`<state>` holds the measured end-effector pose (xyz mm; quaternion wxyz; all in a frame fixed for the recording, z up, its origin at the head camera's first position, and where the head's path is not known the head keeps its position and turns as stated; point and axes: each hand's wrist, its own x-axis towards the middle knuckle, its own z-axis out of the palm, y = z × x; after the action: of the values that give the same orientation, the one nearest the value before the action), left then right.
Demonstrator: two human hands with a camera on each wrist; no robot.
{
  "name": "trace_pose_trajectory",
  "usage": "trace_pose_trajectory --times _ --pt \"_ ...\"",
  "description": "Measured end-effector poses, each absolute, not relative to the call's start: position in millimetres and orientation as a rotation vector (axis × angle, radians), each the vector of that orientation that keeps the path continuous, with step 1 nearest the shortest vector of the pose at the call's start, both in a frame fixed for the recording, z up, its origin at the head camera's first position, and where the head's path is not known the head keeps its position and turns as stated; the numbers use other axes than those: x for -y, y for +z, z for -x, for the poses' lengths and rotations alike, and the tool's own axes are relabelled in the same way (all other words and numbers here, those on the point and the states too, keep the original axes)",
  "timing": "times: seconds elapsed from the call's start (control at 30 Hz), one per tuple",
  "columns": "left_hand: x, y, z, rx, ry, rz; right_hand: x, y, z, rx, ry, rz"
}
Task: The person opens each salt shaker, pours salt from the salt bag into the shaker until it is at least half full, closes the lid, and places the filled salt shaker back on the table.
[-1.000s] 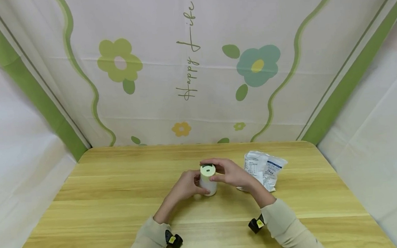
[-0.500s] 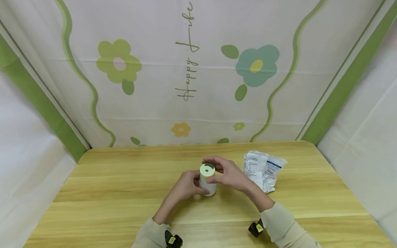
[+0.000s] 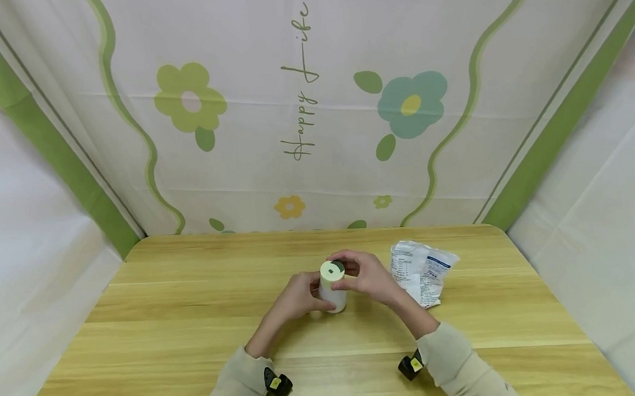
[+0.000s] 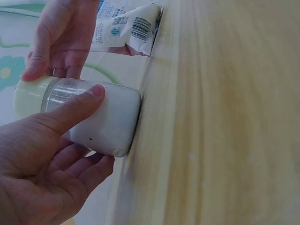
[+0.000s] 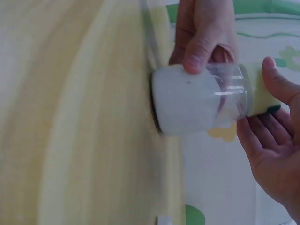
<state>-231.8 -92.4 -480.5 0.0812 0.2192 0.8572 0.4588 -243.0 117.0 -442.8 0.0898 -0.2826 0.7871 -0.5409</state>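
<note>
A clear jar (image 3: 333, 299) filled partway with white powder stands upright on the table, topped by a pale yellow lid (image 3: 330, 276) with a dark green patch at its edge. My left hand (image 3: 298, 296) grips the jar's body low down, its thumb lying across the near side in the left wrist view. The lid is pinched by my right hand (image 3: 370, 276), thumb on the near side and fingers behind. In the right wrist view the powder (image 5: 183, 101) reaches partway up the clear wall. Lid and jar are together.
A crumpled white printed packet (image 3: 421, 274) lies just right of my right hand. The wooden table (image 3: 194, 332) ends at a fabric wall with printed flowers. Black cameras (image 3: 278, 384) sit on both wrists.
The lid's dark patch has turned clockwise, from the far edge toward the far right. My right hand has shifted slightly with it, while the left hand and jar stay in place.
</note>
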Motion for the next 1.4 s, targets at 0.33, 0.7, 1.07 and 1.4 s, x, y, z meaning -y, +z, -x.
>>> trace_pose_trajectory --times 0.33,0.7,1.07,1.4 --pt "92 -479 232 -2.549 1.385 -0.641 -122 -439 246 -2.252 -1.556 0.948" --pt "92 -481 233 -2.558 1.373 -0.656 -115 -448 242 -2.329 -1.664 0.776" --pt "92 -480 231 -2.553 1.370 -0.657 -118 -450 244 -2.249 -1.614 0.839" --pt "92 -482 231 -2.576 1.368 -0.670 -109 -453 234 -2.369 -1.669 0.736"
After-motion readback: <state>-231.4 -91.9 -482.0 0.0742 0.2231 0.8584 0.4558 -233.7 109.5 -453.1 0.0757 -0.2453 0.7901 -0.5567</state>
